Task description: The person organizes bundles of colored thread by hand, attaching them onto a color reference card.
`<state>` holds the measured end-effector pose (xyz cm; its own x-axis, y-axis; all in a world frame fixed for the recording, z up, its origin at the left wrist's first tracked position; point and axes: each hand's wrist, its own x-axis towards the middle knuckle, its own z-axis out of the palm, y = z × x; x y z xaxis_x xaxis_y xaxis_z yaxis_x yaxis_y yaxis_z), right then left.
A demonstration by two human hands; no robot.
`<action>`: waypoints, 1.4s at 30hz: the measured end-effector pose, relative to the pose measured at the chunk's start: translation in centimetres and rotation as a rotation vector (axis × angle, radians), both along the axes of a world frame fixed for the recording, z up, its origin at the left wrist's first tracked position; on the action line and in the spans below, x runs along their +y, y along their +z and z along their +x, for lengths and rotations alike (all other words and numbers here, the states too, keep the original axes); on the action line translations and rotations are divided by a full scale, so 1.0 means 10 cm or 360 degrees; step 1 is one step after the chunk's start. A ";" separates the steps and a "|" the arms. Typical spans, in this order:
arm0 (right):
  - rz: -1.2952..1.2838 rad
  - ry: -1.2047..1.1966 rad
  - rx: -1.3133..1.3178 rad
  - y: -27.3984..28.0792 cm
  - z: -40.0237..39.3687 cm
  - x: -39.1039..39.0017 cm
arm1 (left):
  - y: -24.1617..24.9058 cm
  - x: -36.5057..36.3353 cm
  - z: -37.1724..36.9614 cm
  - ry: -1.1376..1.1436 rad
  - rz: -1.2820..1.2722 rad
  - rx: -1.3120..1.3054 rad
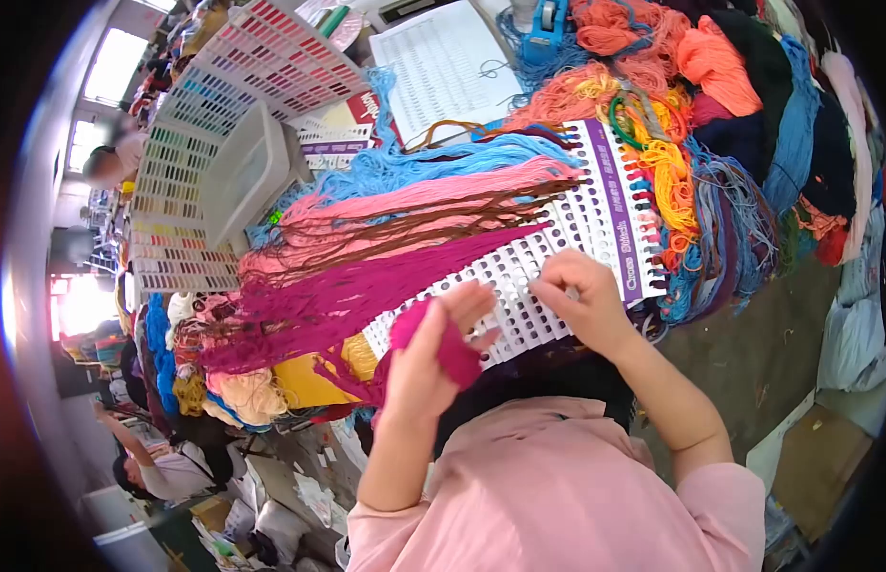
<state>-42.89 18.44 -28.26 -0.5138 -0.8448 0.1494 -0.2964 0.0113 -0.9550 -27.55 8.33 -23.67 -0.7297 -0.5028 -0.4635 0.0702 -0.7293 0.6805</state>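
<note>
My left hand [419, 367] has a bunch of magenta embroidery floss [452, 355] draped across its palm and held at the thumb, with the fingers partly stretched. My right hand [590, 305] hovers just above the white punched thread cards [519, 276], thumb and fingertips pinched close together; anything between them is too small to make out. Long magenta strands [366, 300] run left from the cards. Above them lie brown floss [414, 221], pink floss [366, 205] and light blue floss [443, 157], looped at the cards' holes. A purple strip [616, 210] reads "Cross Stitch".
A white plastic bin [252, 181] stands by a curved color chart [290, 57]. A printed sheet [443, 71] and a blue tape dispenser [546, 36] are at the back. Heaps of orange yarn [719, 67] crowd the right. Another person [171, 467] is at lower left.
</note>
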 end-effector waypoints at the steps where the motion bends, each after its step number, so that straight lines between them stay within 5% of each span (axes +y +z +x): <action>1: -0.0012 0.0063 -0.0456 0.11 0.09 0.01 | -0.04 0.05 -0.05 -0.0054 -0.0032 0.0024; 3: -0.0026 0.0186 -0.1369 0.29 0.28 -0.01 | -0.08 0.13 -0.09 -0.0110 -0.0006 -0.0018; 8: 0.0133 0.0306 -0.1506 0.22 0.36 -0.03 | -0.10 0.09 0.05 -0.0259 0.0226 0.0316; 11: 0.0069 0.0361 -0.1656 0.17 0.36 -0.04 | 0.00 0.14 0.05 0.0092 0.0312 0.0192; 16: 0.0338 0.0275 -0.1346 0.36 0.45 -0.07 | -0.10 0.13 0.08 -0.0246 0.0261 0.0377; 27: 0.0092 0.0382 -0.1800 0.34 0.45 -0.05 | -0.06 0.13 0.15 -0.0205 0.0269 0.0350; 42: 0.0188 0.0298 -0.1665 0.41 0.61 -0.08 | -0.01 0.14 0.20 -0.0239 0.0297 0.0402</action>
<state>-36.82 17.60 -24.11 -0.1999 -0.9038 -0.3784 0.6628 0.1597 -0.7316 -25.51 9.69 -23.73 -0.8925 -0.3047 -0.3324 0.1020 -0.8545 0.5094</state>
